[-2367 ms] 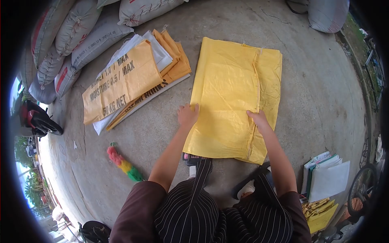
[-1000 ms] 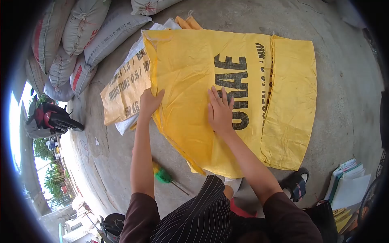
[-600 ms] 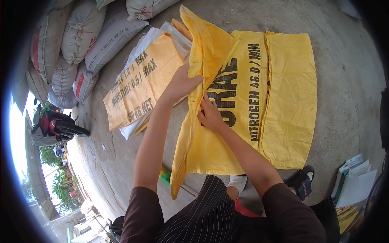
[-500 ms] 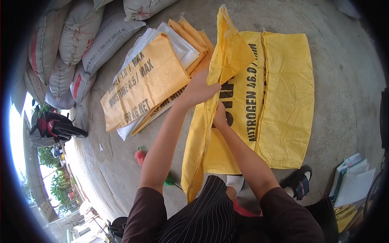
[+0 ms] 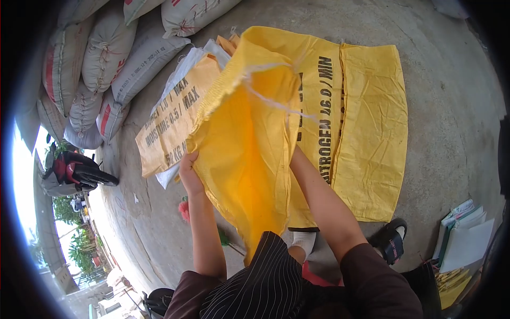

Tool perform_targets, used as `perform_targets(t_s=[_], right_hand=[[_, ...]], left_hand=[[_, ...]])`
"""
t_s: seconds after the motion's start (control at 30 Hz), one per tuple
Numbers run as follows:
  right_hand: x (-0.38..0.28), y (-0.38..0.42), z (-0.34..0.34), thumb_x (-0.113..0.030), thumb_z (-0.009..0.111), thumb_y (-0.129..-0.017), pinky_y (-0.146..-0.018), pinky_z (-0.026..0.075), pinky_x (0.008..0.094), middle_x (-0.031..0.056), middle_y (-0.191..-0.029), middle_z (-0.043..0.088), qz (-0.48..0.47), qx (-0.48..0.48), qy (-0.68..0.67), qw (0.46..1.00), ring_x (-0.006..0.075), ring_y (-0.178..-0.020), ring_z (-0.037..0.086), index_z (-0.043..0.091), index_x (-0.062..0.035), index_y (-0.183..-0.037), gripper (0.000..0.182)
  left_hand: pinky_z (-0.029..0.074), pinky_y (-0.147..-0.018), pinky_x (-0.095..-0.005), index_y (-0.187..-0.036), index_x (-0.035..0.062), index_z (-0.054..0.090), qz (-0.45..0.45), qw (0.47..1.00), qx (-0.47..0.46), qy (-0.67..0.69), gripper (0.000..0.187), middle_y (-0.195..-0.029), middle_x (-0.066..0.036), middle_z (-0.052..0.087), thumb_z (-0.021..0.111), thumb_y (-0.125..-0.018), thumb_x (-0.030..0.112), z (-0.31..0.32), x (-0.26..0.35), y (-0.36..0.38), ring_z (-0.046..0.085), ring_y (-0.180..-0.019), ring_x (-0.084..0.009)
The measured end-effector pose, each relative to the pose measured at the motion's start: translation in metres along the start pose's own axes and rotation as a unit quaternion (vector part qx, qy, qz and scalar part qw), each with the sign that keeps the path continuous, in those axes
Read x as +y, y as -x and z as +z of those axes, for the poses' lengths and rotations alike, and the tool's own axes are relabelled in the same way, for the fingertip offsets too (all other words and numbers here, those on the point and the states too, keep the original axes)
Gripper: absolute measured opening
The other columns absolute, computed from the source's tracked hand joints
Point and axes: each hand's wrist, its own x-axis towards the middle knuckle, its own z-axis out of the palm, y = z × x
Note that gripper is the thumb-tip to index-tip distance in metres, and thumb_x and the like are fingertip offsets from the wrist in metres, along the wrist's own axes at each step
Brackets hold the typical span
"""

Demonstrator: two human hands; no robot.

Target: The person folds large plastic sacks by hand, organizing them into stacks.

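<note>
A yellow woven sack (image 5: 239, 138) stands up in front of me, its mouth spread wide and its inside showing. On its left rim, my left hand (image 5: 189, 169) is closed with the fingers over the edge. My right hand (image 5: 297, 155) is at the opposite rim, where the edge is pulled away from the left one; its fingers are hidden behind the sack. Loose whitish threads (image 5: 271, 101) hang across the mouth. Beyond it, flat yellow sacks (image 5: 372, 133) with black print lie on the floor, partly under the raised one.
To the left lie orange printed sacks (image 5: 172, 119) and white sacks (image 5: 183, 74). Filled white bags (image 5: 109, 53) are piled at upper left, with a motorbike (image 5: 79, 170) below them. Papers or folders (image 5: 465, 239) stand at lower right, near my sandal (image 5: 392, 242).
The sack's mouth has opened wide. My left hand has moved left and down along with its rim, away from my right hand, which has shifted slightly right.
</note>
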Motion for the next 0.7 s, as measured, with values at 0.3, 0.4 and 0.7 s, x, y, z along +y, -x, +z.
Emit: perform_targets(t_s=[0.3,0.4,0.7], right_hand=[[-0.018,-0.054,0.101,-0.04,0.052,-0.088,-0.106,0.018,0.0602,0.018,-0.151,0.014,0.143,-0.031,0.681,0.717,0.0359,-0.138,0.016,0.02,-0.0081,-0.144,0.072],[-0.003,-0.05,0.06,-0.026,0.046,-0.092,-0.107,0.022,0.0526,0.0196,-0.145,0.03,-0.036,0.016,0.527,0.849,0.0353,-0.136,0.025,0.03,-0.0046,-0.14,0.055],[-0.012,-0.029,0.015,-0.019,0.042,-0.092,-0.106,0.019,0.0594,0.0097,-0.152,0.016,0.02,0.055,0.8,0.598,0.0294,-0.139,0.018,0.02,-0.0086,-0.143,0.057]], left_hand=[[0.047,-0.085,-0.0365,-0.109,-0.007,0.051,0.043,0.882,0.052,-0.466,0.055,-0.113,-0.019,0.058,0.067,-0.081,0.038,0.013,-0.021,-0.033,0.058,-0.101,-0.0298],[0.049,-0.078,-0.038,-0.102,-0.0058,0.054,0.035,0.784,0.164,-0.597,0.051,-0.104,-0.02,0.062,0.073,-0.076,0.035,0.022,-0.042,-0.048,0.062,-0.092,-0.0342],[0.049,-0.072,-0.0392,-0.104,-0.0055,0.056,-0.006,0.93,-0.015,-0.368,0.036,-0.086,-0.021,0.065,0.066,-0.075,0.014,0.009,-0.019,-0.051,0.065,-0.08,-0.0335]])
